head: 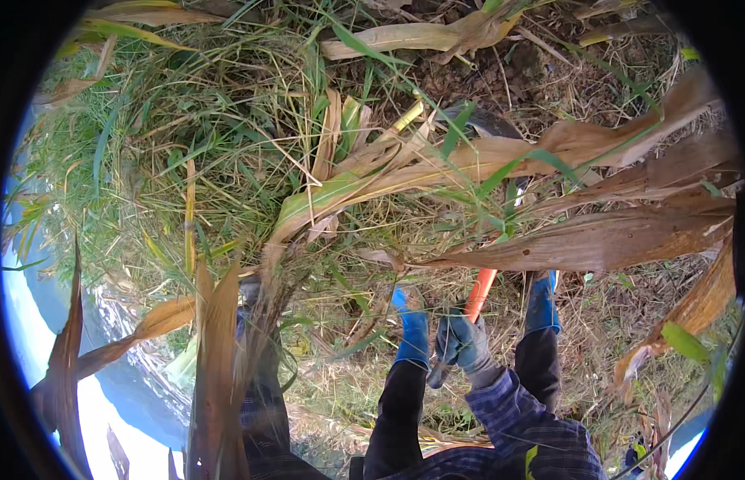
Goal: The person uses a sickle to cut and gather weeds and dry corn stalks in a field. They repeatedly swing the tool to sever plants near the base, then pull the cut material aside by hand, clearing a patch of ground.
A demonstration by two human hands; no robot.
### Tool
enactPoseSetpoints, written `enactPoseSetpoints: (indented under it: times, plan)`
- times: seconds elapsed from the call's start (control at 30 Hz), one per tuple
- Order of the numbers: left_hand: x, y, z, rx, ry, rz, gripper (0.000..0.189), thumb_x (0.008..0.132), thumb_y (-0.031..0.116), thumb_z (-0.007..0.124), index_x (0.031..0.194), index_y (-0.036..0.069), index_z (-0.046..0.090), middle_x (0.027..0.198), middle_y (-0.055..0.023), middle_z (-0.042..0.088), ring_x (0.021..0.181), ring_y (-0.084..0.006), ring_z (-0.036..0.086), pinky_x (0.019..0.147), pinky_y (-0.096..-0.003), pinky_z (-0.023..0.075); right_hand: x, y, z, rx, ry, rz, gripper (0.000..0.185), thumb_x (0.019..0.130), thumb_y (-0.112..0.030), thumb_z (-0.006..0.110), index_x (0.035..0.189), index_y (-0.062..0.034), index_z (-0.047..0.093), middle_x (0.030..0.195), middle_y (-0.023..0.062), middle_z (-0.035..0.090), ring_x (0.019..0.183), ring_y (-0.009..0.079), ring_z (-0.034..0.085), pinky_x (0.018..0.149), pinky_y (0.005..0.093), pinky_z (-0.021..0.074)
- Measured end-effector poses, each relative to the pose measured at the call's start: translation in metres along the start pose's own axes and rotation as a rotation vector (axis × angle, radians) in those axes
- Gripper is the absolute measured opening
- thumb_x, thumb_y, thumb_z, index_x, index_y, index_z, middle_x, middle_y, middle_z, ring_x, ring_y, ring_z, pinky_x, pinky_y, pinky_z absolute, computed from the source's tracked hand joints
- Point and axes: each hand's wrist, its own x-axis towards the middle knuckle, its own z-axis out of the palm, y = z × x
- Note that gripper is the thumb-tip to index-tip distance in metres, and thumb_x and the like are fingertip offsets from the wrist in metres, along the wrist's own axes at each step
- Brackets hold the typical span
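My right hand (462, 342), in a grey-blue work glove, is closed around the orange handle (482, 291) of a sickle. Dry corn leaves and grass cover part of the tool; beyond them shows its dark curved blade (489, 122). At the left, my left hand (250, 289) is raised beside a corn stalk (271, 282) with dry, drooping leaves. A brown leaf hides most of that hand, so its grip is unclear. A long withered corn leaf (468, 159) stretches rightward from the stalk, above the sickle handle.
My blue boots (413, 330) stand on ground strewn with dry grass (360, 372). Tall green grass (138, 150) grows at the left. Brown corn leaves (606, 240) reach in from the right. A cut stalk end (408, 116) pokes up near the blade.
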Motion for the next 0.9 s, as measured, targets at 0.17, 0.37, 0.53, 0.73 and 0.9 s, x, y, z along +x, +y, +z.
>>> enactPoseSetpoints:
  times: [0.17,0.37,0.53,0.73,0.9]
  plan:
    - [-0.004,-0.068,-0.021,-0.052,-0.077,0.052,0.034,0.094,0.031,0.064,0.119,0.008,0.069,0.115,-0.009,0.07,0.095,-0.0229,0.068,0.085,-0.0373,0.0541,-0.03,-0.007,-0.005,0.344,-0.114,0.048,0.036,0.101,-0.026,0.057,0.069,-0.0148,0.043,0.053,-0.0013,0.043,0.04,0.0141,0.043,0.043,0.033,0.0422]
    - [-0.079,0.052,-0.108,-0.218,-0.079,0.591,0.029,0.096,0.029,0.063,0.115,0.009,0.073,0.11,-0.0062,0.074,0.09,-0.0197,0.069,0.082,-0.0333,0.0551,-0.082,-0.023,-0.071,0.493,-0.02,-0.022,0.028,0.1,-0.025,0.056,0.075,-0.0161,0.046,0.055,-0.0039,0.041,0.042,0.0125,0.042,0.043,0.033,0.0424]
    - [-0.187,0.275,-0.333,-0.5,0.093,0.827,0.031,0.089,0.032,0.071,0.112,0.011,0.072,0.089,-0.0115,0.072,0.081,-0.0282,0.067,0.074,-0.0392,0.0542,-0.111,-0.02,-0.117,0.57,0.106,0.001,0.025,0.099,-0.023,0.053,0.076,-0.0177,0.046,0.059,-0.0022,0.044,0.045,0.0132,0.044,0.045,0.0302,0.0402]
    - [-0.246,0.513,-0.554,-0.13,0.653,1.411,0.06,0.082,0.035,0.066,0.134,0.007,0.053,0.135,-0.0186,0.053,0.127,-0.0321,0.051,0.111,-0.0485,0.037,-0.108,-0.036,-0.131,0.469,0.242,-0.033,0.02,0.094,-0.025,0.061,0.079,-0.0135,0.056,0.062,-0.0018,0.05,0.05,0.0128,0.047,0.046,0.0298,0.0392]
    - [-0.191,0.564,-0.722,0.812,0.993,0.985,0.071,0.086,0.048,0.063,0.14,0.004,0.046,0.14,-0.0175,0.051,0.137,-0.0323,0.041,0.123,-0.0505,0.0173,-0.139,-0.089,-0.125,0.466,0.086,0.07,0.017,0.091,-0.017,0.063,0.078,-0.0095,0.055,0.063,0.0012,0.054,0.049,0.0148,0.05,0.045,0.0312,0.0421]
